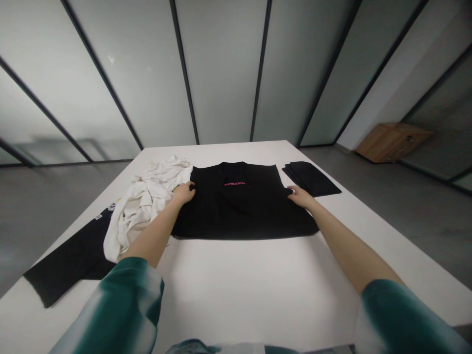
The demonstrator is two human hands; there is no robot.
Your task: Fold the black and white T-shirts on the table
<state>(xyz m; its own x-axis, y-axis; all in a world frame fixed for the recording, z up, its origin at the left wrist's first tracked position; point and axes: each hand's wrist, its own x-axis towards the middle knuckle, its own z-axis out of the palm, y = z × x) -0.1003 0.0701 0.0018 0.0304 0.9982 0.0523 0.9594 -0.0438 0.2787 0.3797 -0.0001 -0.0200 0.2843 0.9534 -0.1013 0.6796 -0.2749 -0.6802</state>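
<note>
A black T-shirt (239,206) with small pink lettering lies flat on the white table (258,290), partly folded into a rectangle. My left hand (183,192) rests on its left edge, fingers curled over the cloth. My right hand (300,196) presses on its right edge, fingers closed on the fabric. Both arms reach forward from teal sleeves.
A crumpled pile of white clothes (143,204) lies left of the shirt. A long black garment (70,260) with white print stretches toward the table's left front corner. A folded black garment (311,178) sits at the back right. A wooden box (393,141) stands on the floor by the glass wall.
</note>
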